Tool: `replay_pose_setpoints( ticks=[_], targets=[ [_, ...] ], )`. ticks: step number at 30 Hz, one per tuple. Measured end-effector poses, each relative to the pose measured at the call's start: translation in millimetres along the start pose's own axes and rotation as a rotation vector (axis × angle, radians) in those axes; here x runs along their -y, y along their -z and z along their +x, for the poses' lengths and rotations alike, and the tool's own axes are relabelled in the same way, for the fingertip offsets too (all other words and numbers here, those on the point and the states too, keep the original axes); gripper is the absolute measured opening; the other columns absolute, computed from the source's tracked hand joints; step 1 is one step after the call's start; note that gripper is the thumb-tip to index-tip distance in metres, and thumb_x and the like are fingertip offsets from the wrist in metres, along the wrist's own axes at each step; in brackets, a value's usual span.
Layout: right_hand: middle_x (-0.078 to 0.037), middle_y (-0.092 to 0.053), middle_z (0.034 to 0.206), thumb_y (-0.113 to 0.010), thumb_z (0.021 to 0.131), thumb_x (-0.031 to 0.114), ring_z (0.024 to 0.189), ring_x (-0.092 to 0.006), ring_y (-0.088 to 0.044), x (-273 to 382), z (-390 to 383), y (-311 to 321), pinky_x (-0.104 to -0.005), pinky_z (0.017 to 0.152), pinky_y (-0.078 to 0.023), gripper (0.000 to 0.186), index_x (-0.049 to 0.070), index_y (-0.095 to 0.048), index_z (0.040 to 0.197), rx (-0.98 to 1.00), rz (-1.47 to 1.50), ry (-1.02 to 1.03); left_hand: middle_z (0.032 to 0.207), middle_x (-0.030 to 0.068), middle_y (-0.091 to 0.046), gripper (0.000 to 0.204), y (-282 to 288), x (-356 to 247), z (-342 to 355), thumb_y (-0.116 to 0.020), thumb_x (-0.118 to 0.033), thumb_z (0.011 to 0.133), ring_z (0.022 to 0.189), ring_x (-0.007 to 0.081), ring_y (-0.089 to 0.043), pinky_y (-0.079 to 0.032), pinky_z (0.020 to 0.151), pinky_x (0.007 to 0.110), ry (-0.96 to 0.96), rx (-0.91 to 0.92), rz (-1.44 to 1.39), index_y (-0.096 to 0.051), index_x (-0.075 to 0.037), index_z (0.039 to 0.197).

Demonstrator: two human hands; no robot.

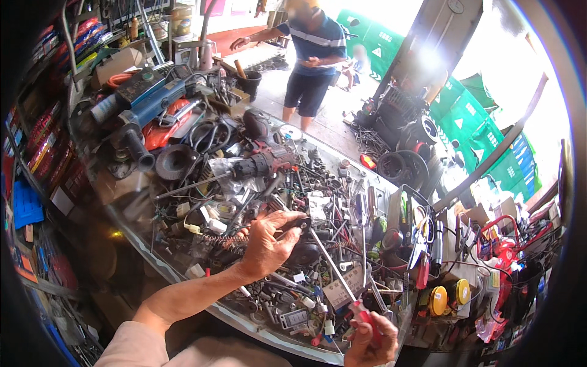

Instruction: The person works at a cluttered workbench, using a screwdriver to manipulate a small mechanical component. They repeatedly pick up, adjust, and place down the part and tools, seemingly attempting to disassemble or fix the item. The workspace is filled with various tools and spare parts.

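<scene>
Left hand (269, 241) clamped around a black part (298, 225) over the cluttered workbench (244, 315), right hand (370, 339) gripping a red-handled screwdriver (342, 284), shaft angled up toward the black part, power drill (260, 164) lying behind, person standing beyond the bench

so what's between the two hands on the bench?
Head view: between left hand and right hand, the screwdriver shaft crosses loose screws and small metal parts.

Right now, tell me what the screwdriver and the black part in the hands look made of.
Screwdriver: bright, shiny shaft, probably steel; glossy red handle, likely plastic, gripped by the right hand. Black part under the left hand: dark, dull-gloss housing, plastic or rubber; hard to tell.
</scene>
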State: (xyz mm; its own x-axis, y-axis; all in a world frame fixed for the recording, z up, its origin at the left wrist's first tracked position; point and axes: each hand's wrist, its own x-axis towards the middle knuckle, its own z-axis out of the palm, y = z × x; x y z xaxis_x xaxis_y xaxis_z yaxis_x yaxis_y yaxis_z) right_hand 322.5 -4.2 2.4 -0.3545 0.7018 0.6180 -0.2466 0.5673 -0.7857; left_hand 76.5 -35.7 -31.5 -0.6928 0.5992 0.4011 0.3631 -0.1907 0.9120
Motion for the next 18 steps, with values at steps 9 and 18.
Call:
replay_pose_setpoints(
  ticks=[9,18],
  targets=[
    [-0.02,-0.07,0.089,-0.068,0.089,0.006,0.074,-0.021,-0.069,12.9,2.9,-8.8,-0.0292,0.069,-0.057,0.024,-0.011,-0.062,0.104,0.09,-0.264,0.052,0.094,0.0061,-0.066,0.025,1.8,-3.6,1.6,-0.059,0.004,0.086,0.075,0.0077,-0.06,-0.051,0.067,0.022,-0.014,0.023,0.01,-0.067,0.002,0.11],
    [-0.019,-0.07,0.089,-0.068,0.091,0.015,0.068,-0.0208,-0.069,4.2,5.2,-10.5,-0.0268,0.061,-0.056,0.03,-0.009,-0.06,0.108,-0.023,-0.264,-0.009,0.099,0.0166,-0.07,0.025,1.6,-2.6,1.7,-0.063,0.001,0.081,0.091,0.0228,-0.068,-0.051,0.082,0.031,0.028,0.006,0.008,-0.068,0.006,0.105]
  ],
)
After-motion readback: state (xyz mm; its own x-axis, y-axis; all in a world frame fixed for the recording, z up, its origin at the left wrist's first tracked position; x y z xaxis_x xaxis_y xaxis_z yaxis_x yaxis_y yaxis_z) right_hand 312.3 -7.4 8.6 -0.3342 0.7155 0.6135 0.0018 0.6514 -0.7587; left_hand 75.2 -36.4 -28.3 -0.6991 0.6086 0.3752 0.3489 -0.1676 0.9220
